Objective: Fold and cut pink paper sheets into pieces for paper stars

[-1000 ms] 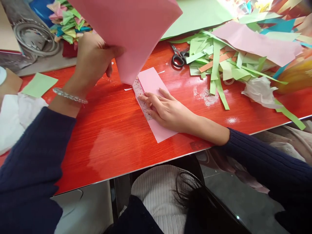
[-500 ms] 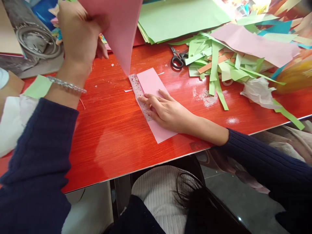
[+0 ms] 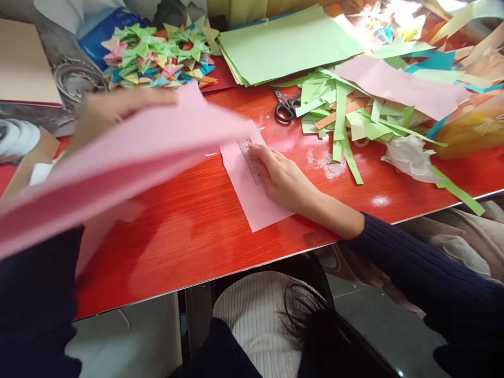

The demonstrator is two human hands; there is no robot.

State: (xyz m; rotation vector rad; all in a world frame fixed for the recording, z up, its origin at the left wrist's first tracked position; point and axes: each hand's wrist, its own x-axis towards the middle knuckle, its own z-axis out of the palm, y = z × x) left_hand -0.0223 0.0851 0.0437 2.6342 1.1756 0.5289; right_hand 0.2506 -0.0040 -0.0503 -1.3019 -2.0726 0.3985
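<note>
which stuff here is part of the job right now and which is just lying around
In use:
- large pink sheet, in the left hand
- smaller pink paper piece
- clear ruler on that piece, under the right hand

Apparently just lying about:
- black-handled scissors
- stacked green sheets
- folded paper stars
- green strips
- crumpled white scrap

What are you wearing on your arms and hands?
Dark navy blue sleeves! The right sleeve is knitted, with a ribbed cuff. The left sleeve is just as dark, but its cuff is hidden. My right hand has no glove. My left hand is too blurry to spot any rings.
</note>
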